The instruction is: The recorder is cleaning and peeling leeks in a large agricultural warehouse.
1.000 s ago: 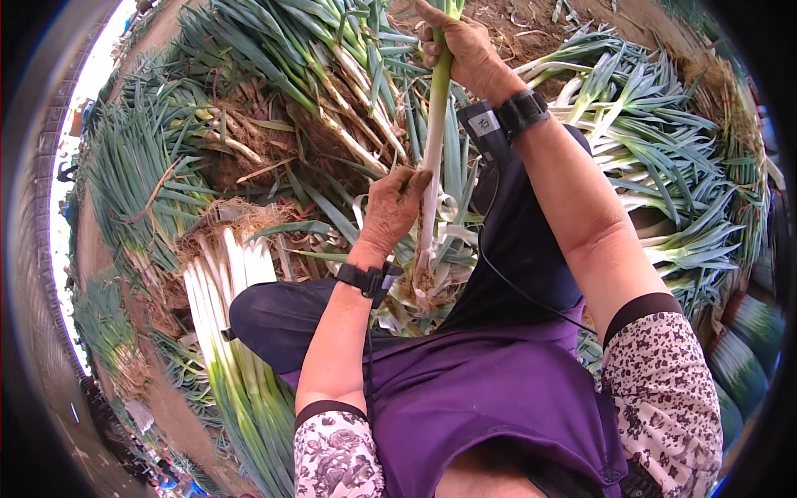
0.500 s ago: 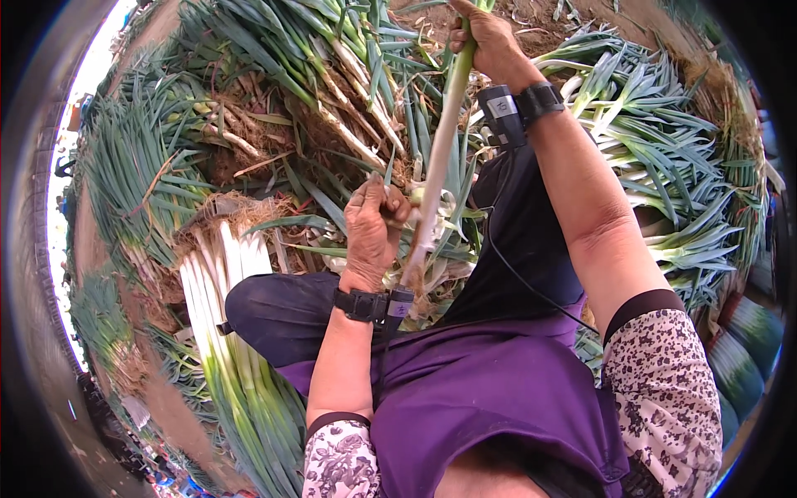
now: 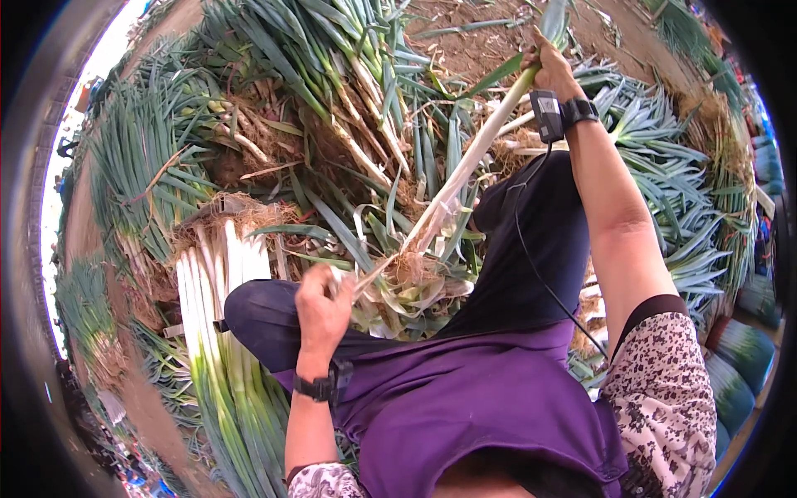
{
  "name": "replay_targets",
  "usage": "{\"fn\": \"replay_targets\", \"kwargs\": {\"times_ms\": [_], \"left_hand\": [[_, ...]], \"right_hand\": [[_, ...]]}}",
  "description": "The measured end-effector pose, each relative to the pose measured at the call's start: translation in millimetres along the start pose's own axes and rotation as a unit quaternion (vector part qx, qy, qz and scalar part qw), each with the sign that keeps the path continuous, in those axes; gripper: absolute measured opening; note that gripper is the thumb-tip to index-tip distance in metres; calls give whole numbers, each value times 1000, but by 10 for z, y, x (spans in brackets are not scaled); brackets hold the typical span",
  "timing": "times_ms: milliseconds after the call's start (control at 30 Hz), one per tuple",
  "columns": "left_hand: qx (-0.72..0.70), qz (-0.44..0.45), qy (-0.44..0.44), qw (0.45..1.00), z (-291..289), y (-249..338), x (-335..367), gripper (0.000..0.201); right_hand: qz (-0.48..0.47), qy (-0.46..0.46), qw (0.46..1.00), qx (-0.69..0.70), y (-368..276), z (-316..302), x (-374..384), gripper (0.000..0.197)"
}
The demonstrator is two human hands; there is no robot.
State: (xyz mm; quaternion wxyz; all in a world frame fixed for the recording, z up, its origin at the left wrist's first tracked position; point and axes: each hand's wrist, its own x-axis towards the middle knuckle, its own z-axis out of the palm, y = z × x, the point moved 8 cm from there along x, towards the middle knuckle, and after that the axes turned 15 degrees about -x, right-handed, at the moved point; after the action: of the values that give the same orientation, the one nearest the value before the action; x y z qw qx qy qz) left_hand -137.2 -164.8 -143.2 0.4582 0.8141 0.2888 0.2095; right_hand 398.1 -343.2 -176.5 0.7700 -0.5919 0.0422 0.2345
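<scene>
My right hand (image 3: 552, 70) is wrapped round a long leek (image 3: 477, 149) where its white stalk turns green. The leek slants down to the left, its root end low in front of my lap. My left hand (image 3: 322, 311), a little blurred, is closed on a thin pale strip of leek skin (image 3: 375, 275) stretching toward the root end. Pale peelings (image 3: 415, 295) are heaped below the root end, between my legs. Beside my left knee lies a bundle of white-stalked leeks (image 3: 222, 278), roots away from me.
Unpeeled leeks with brown roots (image 3: 353, 153) are piled ahead. More leeks (image 3: 145, 162) stand at the left. Green-topped leeks (image 3: 664, 178) are stacked on the right. A black cable (image 3: 540, 278) runs from my right wrist device across my leg.
My left hand has moved down and left, drawing out the skin strip. My right hand has shifted right with the leek, which now slants more, its root end farther from my body.
</scene>
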Motion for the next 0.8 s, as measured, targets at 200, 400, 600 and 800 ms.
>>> {"fn": "replay_targets", "kwargs": {"times_ms": [200,400,600,800], "left_hand": [[-27,121,14,992,296,547,932,31],[-639,-273,-403,596,1706,612,618,62],[-685,-412,-285,529,1579,681,10,92],[-651,-384,-264,599,970,283,-566,42]], "right_hand": [[22,-81,988,127,134,292,-235,36],[64,-153,972,168,194,449,-159,35],[144,-122,973,133,215,-99,106,32],[75,32,996,20,464,-285,246,35]]}}
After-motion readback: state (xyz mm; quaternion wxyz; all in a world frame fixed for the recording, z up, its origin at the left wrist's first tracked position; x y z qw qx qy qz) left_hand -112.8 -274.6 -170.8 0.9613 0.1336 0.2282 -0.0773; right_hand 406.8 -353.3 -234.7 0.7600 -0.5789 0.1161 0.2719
